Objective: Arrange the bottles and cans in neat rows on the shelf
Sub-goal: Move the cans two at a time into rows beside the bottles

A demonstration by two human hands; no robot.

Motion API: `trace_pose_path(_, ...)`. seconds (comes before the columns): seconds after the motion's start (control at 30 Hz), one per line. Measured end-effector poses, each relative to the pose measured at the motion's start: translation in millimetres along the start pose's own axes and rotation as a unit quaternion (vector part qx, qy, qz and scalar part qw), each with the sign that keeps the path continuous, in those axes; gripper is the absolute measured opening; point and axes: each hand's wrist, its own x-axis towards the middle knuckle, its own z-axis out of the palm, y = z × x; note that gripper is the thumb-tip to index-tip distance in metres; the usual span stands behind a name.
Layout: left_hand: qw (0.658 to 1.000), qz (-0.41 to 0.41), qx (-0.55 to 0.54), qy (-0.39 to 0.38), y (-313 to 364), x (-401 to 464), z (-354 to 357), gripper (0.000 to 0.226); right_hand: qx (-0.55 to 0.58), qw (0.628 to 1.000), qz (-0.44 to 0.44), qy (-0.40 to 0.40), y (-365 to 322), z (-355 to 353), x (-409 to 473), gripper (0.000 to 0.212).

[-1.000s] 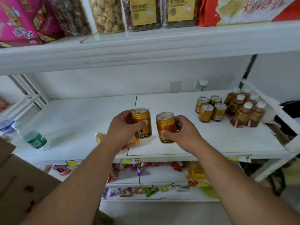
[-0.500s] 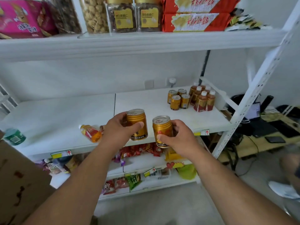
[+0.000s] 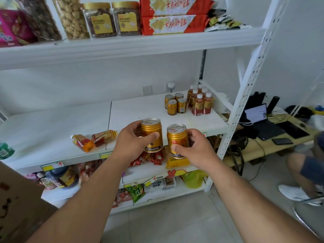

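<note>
Two gold cans, one in the left hand (image 3: pixel 130 142) (left can (image 3: pixel 151 135)) and one in the right hand (image 3: pixel 194 149) (right can (image 3: pixel 177 140)): glossy metal with ribbed shoulders and bright silvery lids. Shelf (image 3: pixel 52 130): smooth white board, matt, on perforated white-painted metal uprights (image 3: pixel 245 95). Fallen bottles (image 3: pixel 93 140): clear plastic, shiny printed labels. Upper jars (image 3: pixel 112 19): transparent plastic, gold lids. Box (image 3: pixel 15 204): rough brown cardboard. Floor (image 3: pixel 166 228): smooth pale tile.

The left hand (image 3: pixel 130 142) grips a gold can (image 3: pixel 151 135) upright, and the right hand (image 3: pixel 194 148) grips a second gold can (image 3: pixel 177 140) just beside it, both in front of the white shelf (image 3: pixel 52 130). Far right on the shelf stand four cans (image 3: pixel 175 105) beside a cluster of bottles (image 3: pixel 199 100). Two bottles (image 3: pixel 93 140) lie on their sides near the front edge.
</note>
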Motion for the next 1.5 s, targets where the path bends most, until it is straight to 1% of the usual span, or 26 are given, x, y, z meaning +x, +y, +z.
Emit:
trace_pose_path(0.13,1.000,-0.003,-0.006,0.005,21,4,39,0.053,0.009,1.000,0.003,-0.005,12,-41,10,0.064)
trace_pose_path(0.27,1.000,-0.008,-0.003,0.013,39,10,77,0.048,0.008,1.000,0.001,-0.004,25,-80,23,0.063)
trace_pose_path(0.3,1.000,-0.011,-0.007,0.013,41,12,86,0.050,0.008,1.000,0.002,-0.006,28,-88,26,0.063)
trace_pose_path(0.4,1.000,-0.017,-0.008,0.015,47,20,108,0.056,0.012,1.000,0.006,-0.009,37,-107,38,0.064)
trace_pose_path(0.53,1.000,-0.022,-0.001,0.020,49,43,129,0.054,0.022,1.000,0.011,-0.013,47,-119,63,0.059)
trace_pose_path(0.73,0.999,-0.028,-0.001,0.025,31,105,151,0.059,0.022,0.999,0.027,-0.015,63,-118,127,0.057)
trace_pose_path(0.9,0.998,-0.038,-0.026,0.030,9,165,162,0.060,0.012,0.999,0.046,-0.021,79,-107,193,0.063)
trace_pose_path(1.07,0.998,-0.050,-0.038,0.016,-9,214,171,0.058,0.003,0.998,0.056,-0.010,89,-97,244,0.068)
trace_pose_path(1.17,0.997,-0.060,-0.050,0.012,-21,236,180,0.054,-0.010,0.998,0.064,-0.009,100,-92,268,0.068)
trace_pose_path(1.33,0.995,-0.075,-0.058,0.010,-40,266,196,0.056,-0.032,0.997,0.074,-0.001,117,-85,303,0.072)
trace_pose_path(1.5,0.993,-0.093,-0.065,0.030,-63,290,211,0.055,-0.004,0.995,0.095,-0.010,136,-73,332,0.070)
